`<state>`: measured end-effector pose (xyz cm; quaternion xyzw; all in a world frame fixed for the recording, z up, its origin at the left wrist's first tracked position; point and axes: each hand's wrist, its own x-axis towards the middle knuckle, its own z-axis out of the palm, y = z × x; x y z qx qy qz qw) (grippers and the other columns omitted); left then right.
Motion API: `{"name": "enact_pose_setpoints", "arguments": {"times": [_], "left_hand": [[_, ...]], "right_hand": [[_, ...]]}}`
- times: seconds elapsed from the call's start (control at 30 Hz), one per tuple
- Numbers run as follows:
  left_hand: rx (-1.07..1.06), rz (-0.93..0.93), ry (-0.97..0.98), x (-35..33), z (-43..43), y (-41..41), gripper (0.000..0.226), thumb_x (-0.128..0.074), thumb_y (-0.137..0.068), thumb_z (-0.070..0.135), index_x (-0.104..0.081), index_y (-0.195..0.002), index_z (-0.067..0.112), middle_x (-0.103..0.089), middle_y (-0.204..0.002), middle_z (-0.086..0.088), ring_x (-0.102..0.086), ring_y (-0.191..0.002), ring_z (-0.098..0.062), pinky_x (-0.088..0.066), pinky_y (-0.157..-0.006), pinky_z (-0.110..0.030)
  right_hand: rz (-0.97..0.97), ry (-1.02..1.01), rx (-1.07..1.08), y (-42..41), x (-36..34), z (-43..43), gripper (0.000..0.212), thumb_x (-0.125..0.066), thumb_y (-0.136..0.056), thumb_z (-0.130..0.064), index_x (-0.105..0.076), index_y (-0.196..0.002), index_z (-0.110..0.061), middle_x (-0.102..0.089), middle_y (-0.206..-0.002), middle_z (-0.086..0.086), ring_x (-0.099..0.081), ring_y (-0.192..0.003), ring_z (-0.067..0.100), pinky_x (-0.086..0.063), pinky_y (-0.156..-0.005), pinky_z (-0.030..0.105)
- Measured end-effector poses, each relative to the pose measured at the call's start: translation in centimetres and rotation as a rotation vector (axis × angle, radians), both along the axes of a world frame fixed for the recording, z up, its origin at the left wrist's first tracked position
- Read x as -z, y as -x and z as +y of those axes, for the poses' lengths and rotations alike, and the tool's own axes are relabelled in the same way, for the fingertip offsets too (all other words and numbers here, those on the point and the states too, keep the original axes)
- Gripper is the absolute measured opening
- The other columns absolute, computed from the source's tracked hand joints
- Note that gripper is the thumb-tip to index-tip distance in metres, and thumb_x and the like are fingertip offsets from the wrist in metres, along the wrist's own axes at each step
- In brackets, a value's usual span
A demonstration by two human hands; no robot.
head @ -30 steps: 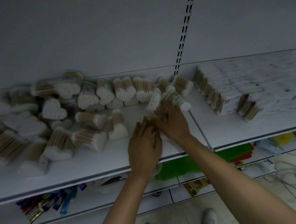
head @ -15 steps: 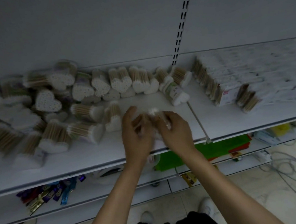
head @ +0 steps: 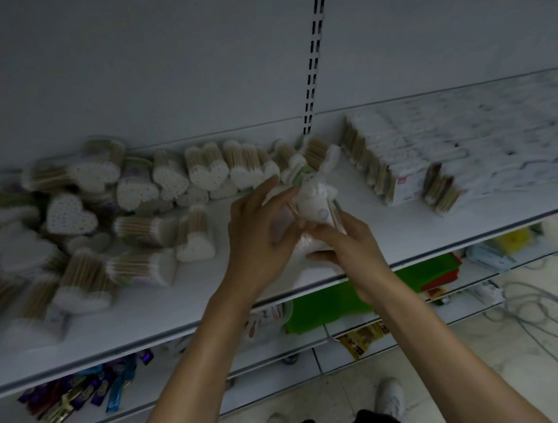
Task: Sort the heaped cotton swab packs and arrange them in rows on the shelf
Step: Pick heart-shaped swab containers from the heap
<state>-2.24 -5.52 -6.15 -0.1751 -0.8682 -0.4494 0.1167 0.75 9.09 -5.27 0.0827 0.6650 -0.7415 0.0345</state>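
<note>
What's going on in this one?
A person at a shelf is sorting cotton swabs. The right hand grips a few packs over the shelf's front; the left hand presses against them with fairly straight fingers. A heap lies left, a short row lines the back, and boxes fill the right section.

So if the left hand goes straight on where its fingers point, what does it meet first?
Probably the back row of swab packs: the left hand points up-right at that row's right end, just past its fingertips. Depth is unclear; it may pass above them.
</note>
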Motion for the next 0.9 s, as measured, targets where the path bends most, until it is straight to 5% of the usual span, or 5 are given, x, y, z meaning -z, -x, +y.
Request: {"name": "enact_pose_setpoints", "arguments": {"times": [0.23, 0.43, 0.67, 0.77, 0.9], "left_hand": [[-0.215, -0.452, -0.494, -0.3, -0.8, 0.4, 0.013, -0.067, -0.088, 0.034, -0.066, -0.092, 0.022, -0.068, -0.089, 0.006, -0.062, -0.078, -0.008, -0.050, -0.059, -0.017], [-0.088, -0.883, -1.241, 0.0, 1.3, -0.8, 0.028, -0.053, -0.089, 0.046, -0.065, -0.101, 0.023, -0.073, -0.098, 0.003, -0.068, -0.086, -0.011, -0.052, -0.077, -0.031], [-0.239, -0.667, -0.880, -0.6, 8.9, -2.1, 0.074, -0.058, -0.062, 0.071, -0.066, -0.110, 0.015, -0.073, -0.105, -0.004, -0.069, -0.095, -0.018, -0.054, -0.076, -0.029], [-0.120, -0.791, -1.171, -1.0, 10.9, -2.0, 0.064, -0.061, -0.069, 0.058, -0.061, -0.118, 0.017, -0.071, -0.112, -0.004, -0.068, -0.101, -0.020, -0.055, -0.077, -0.033], [-0.217, -0.564, -0.959, -1.6, 13.7, -1.7, 0.044, -0.060, -0.072, 0.051, -0.058, -0.096, 0.014, -0.070, -0.096, -0.002, -0.068, -0.087, -0.015, -0.055, -0.072, -0.030]], "right_hand": [[-0.100, 0.171, 0.201, 0.6, 0.1, 1.1, 0.022, -0.046, -0.098, -0.030, -0.066, -0.099, -0.019, -0.070, -0.093, 0.003, -0.064, -0.088, 0.020, -0.052, -0.077, 0.033], [-0.029, 0.084, 0.135, -0.4, 0.9, 3.6, 0.020, -0.056, -0.094, -0.018, -0.056, -0.114, -0.016, -0.069, -0.096, 0.002, -0.066, -0.091, 0.019, -0.055, -0.072, 0.030], [0.099, -0.095, -0.004, -0.2, -0.1, 5.6, 0.035, -0.049, -0.089, 0.006, -0.057, -0.099, -0.027, -0.069, -0.101, 0.003, -0.064, -0.099, 0.021, -0.053, -0.087, 0.038], [0.178, -0.261, -0.046, 0.2, -1.1, 7.8, 0.025, -0.053, -0.090, -0.001, -0.056, -0.100, -0.023, -0.065, -0.100, -0.005, -0.061, -0.096, 0.009, -0.049, -0.080, 0.027], [0.353, -0.430, -0.097, 1.4, -3.2, 12.7, 0.034, -0.062, -0.088, -0.007, -0.050, -0.108, -0.033, -0.059, -0.108, -0.013, -0.058, -0.101, 0.006, -0.049, -0.081, 0.021]]}}
